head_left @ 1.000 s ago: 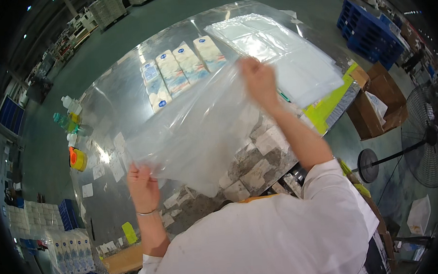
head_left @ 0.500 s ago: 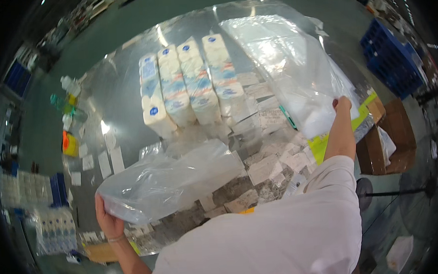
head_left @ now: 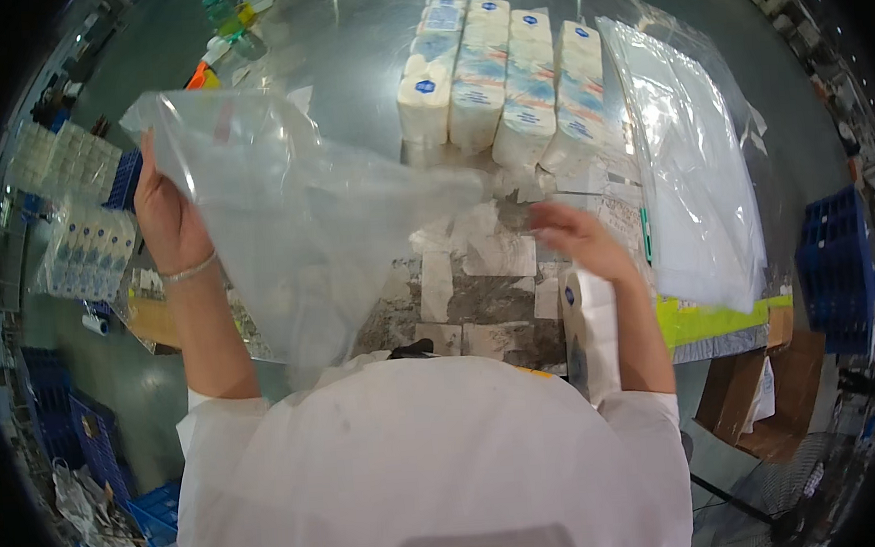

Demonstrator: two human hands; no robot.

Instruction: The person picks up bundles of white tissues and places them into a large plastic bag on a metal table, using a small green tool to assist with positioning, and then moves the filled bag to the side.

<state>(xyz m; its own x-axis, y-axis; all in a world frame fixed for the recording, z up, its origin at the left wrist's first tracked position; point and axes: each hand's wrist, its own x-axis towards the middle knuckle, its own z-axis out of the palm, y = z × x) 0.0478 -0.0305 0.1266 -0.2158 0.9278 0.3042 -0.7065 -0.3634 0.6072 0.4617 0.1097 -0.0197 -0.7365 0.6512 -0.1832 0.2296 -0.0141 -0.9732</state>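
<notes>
My left hand (head_left: 166, 215) is raised at the left side of the table, closed on the edge of a large clear plastic bag (head_left: 272, 193). The bag hangs from it and trails right to a narrow, twisted end over the middle of the table. A short distance from that end, my right hand (head_left: 580, 235) has its fingers stretched forward, slightly blurred, with nothing visible in them. Behind it stand several long white wrapped packs of paper rolls (head_left: 476, 81), side by side. Another such pack (head_left: 592, 334) lies beside my right forearm, partly hidden by my sleeve.
A stack of flat clear bags (head_left: 692, 168) lies on the table's right side, next to a green pen (head_left: 646, 236). Bottles (head_left: 226, 16) stand at the far left. Past the right edge are a blue crate (head_left: 838, 269) and an open cardboard box (head_left: 776, 403).
My left hand has lifted the bag's edge up and away from me. My right hand has moved left from the flat bag stack to the middle. The whole view has shifted.
</notes>
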